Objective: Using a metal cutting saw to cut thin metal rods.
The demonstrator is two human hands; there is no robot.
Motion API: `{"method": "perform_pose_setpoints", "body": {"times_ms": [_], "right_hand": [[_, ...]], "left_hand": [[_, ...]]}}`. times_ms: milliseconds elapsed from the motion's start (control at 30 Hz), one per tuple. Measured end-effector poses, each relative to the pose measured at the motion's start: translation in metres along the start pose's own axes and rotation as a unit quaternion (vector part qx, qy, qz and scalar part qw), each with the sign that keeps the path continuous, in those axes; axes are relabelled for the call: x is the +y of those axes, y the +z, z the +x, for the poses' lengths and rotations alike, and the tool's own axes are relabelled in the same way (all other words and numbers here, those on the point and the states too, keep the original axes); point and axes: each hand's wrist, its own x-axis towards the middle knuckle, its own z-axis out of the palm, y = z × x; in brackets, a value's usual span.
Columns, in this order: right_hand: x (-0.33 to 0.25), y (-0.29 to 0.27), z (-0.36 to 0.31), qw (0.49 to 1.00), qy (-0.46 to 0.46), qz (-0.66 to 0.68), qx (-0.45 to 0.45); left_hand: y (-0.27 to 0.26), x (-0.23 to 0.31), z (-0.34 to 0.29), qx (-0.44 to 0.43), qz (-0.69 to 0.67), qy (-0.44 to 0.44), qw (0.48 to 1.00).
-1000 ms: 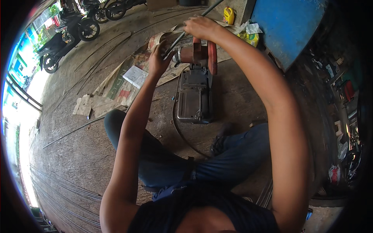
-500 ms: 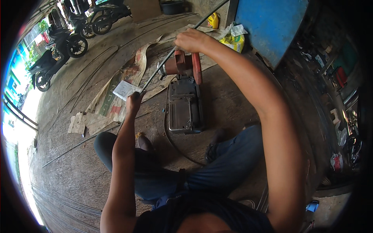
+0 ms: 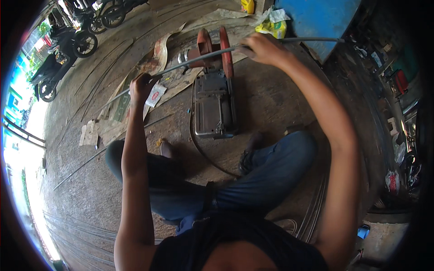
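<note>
The rod [image 3: 199,58] is swinging flatter, now crossing the saw [image 3: 212,88] in view, seemingly bringing its length under steadier control. The left hand [image 3: 140,86] and right hand [image 3: 264,49] are gripping it wider apart, fingers curling around it.

The rough floor [image 3: 266,97] is carrying the following items. A cut-off saw [image 3: 214,104] is standing near the centre; a dark cord [image 3: 201,151] is curving along the surface beside it. A printed sheet [image 3: 121,110] is lying to the left, a cardboard piece [image 3: 89,134] near its end. Motorcycles [image 3: 58,63] are standing farther left. Thin bars [image 3: 81,223] are apparently lying at lower left, where the view is blurring.
</note>
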Motion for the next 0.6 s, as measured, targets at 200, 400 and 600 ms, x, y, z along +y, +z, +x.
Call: {"method": "perform_pose_setpoints", "body": {"times_ms": [200,400,600], "right_hand": [[0.021,0.043,-0.056,0.993,0.034,0.114,0.002],[0.026,0.085,-0.113,0.942,0.151,0.241,-0.177],[0.043,0.158,-0.165,0.884,0.214,0.289,-0.299]], "left_hand": [[0.015,0.021,-0.013,-0.151,0.006,0.071,0.986],[0.054,0.022,-0.053,-0.214,-0.033,0.06,0.975],[0.093,0.0,-0.091,-0.318,-0.042,0.057,0.946]]}}
